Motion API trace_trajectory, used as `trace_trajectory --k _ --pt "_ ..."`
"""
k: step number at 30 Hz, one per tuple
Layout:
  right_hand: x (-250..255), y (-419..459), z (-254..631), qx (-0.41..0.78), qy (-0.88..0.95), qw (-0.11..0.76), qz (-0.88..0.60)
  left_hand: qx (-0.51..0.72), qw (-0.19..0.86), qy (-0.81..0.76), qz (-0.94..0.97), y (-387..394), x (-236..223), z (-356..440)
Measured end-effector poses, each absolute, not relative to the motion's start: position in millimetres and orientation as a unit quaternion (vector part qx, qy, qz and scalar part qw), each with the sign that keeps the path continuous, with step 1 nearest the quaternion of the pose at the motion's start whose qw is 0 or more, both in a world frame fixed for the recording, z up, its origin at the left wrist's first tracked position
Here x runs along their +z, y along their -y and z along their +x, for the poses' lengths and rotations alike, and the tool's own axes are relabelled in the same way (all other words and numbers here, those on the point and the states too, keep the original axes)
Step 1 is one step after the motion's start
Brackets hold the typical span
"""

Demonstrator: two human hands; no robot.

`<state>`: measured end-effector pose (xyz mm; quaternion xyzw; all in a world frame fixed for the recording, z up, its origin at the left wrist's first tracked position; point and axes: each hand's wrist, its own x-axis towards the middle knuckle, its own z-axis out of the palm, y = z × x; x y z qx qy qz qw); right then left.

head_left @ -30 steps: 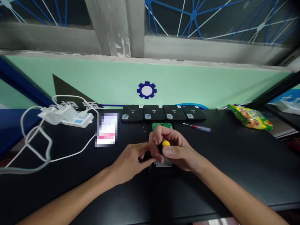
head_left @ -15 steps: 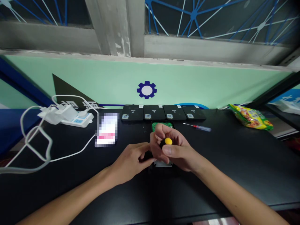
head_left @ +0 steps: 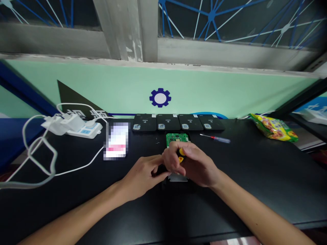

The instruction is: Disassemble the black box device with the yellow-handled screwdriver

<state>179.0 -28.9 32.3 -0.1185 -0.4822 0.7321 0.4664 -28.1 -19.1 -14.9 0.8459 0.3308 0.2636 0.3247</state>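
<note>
An opened black device with a green circuit board [head_left: 176, 136] and a silvery panel [head_left: 178, 178] lies flat on the table in front of me. My left hand [head_left: 146, 173] grips its left edge, thumb low and fingers partly behind my other hand. Over the middle of the board, my right hand [head_left: 190, 163] is closed around a black and yellow screwdriver handle [head_left: 181, 158]. The hand hides its shaft and tip, so I cannot tell what they touch. Several tiny screws [head_left: 157, 143] lie left of the device.
Several black cases [head_left: 167, 123] stand in a row at the back. A second screwdriver [head_left: 216, 138] with a clear handle lies to the right, before a yellow-green snack bag [head_left: 276, 128]. Leftward are a lit phone [head_left: 117, 141], a power strip [head_left: 88, 131] and looped white cables [head_left: 52, 160].
My right hand has turned the screwdriver handle and shifted its fingers, showing more of the green board and the handle's yellow patches. My left hand stays put.
</note>
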Motion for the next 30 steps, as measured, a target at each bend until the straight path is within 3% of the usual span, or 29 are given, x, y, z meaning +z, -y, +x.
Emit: trace_trajectory --k 30 --pt "24.7 33.3 178.7 0.759 0.469 0.436 -0.119 0.267 0.367 -0.321 0.831 19.7 -11.2 -27.6"
